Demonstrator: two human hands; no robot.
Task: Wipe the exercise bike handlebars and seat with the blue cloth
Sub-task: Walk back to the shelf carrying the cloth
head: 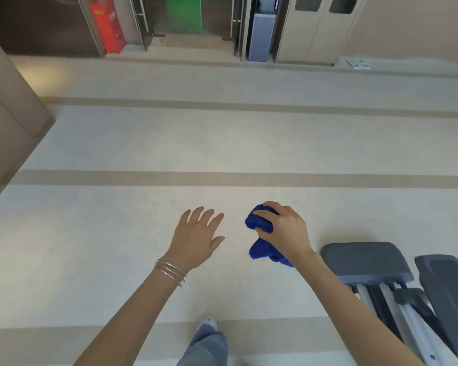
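Down right, the grey bike pad sits nearest the right hand gripping the bunched blue cloth; left hand is open, empty.

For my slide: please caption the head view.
Right hand grips a crumpled blue cloth near grey padded equipment; left hand empty.

Open floor ahead and left; grey exercise machine blocks the lower right.
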